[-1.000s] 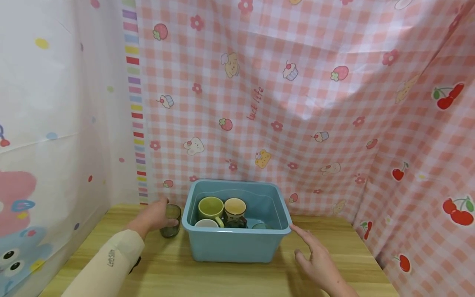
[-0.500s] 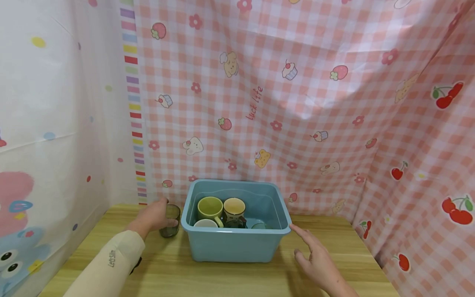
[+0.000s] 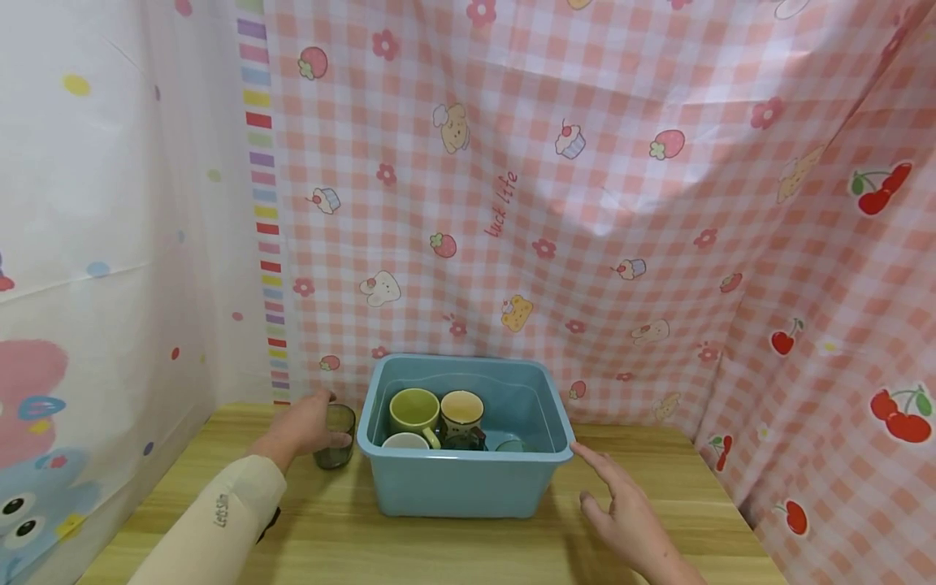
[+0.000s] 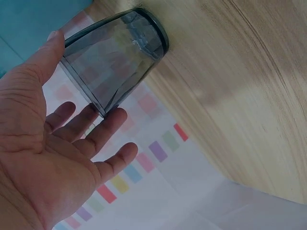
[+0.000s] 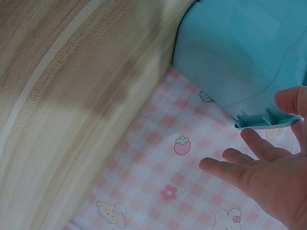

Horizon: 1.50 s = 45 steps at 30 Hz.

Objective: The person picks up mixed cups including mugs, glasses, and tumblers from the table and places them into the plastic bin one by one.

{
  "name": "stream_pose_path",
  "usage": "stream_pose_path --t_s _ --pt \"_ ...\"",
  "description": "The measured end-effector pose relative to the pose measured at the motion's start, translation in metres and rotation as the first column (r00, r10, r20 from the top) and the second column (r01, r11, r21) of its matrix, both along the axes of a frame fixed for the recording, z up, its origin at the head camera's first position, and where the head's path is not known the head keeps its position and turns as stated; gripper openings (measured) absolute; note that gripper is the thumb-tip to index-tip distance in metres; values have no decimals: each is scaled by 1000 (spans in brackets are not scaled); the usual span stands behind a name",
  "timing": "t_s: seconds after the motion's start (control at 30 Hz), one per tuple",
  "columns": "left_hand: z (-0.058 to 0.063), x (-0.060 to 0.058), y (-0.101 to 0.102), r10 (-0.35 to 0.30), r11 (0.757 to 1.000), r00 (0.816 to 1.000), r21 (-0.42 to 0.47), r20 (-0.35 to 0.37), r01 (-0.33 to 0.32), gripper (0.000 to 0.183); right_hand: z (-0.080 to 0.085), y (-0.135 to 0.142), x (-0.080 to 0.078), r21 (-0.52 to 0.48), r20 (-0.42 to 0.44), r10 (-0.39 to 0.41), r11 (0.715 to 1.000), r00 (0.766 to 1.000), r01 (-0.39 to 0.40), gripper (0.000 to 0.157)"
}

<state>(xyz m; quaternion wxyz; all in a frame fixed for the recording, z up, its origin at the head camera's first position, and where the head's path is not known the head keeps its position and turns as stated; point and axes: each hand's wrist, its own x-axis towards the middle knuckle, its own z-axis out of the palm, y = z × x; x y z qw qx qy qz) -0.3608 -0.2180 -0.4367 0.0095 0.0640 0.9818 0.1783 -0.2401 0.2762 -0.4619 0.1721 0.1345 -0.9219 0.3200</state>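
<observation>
My left hand (image 3: 303, 426) grips a smoky grey drinking glass (image 3: 338, 443) near its rim, thumb on one side and fingertips on the other. The glass stands upright on the wooden table, left of a blue plastic tub (image 3: 457, 487). In the left wrist view the see-through glass (image 4: 115, 57) shows between thumb and fingers. At the tub's right front corner, my right hand (image 3: 625, 512) is held with fingers extended, fingertips right at the rim. The right wrist view has that hand (image 5: 268, 172) just beside the tub's rim (image 5: 268, 125).
Inside the tub are a green mug (image 3: 414, 409), a cream-coloured mug (image 3: 462, 406), a white cup (image 3: 406, 440) and dark or clear glassware partly hidden by the front wall. A pink checked cloth (image 3: 512, 268) hangs behind the table (image 3: 468, 548), with a white printed cloth (image 3: 161, 309) at left.
</observation>
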Motion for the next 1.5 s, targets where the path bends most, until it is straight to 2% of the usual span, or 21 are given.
stream_pose_path --t_s 0.4,0.63,0.97,1.5 --pt "-2 2 1 -9 1000 999 -26 -50 8 72 -1 0 1 5 -2 -6 1000 1000 6 75" --pt "1 4 1 16 999 999 -40 -33 -18 77 -1 -1 0 2 -4 -5 1000 1000 5 75" --pt "-3 -2 -3 13 999 1000 -45 -24 -14 85 -1 -1 1 -1 -9 1 1000 1000 -1 75" --pt "-2 1 1 34 996 995 -81 -95 -42 92 -2 1 0 1 -23 9 1000 1000 -9 76"
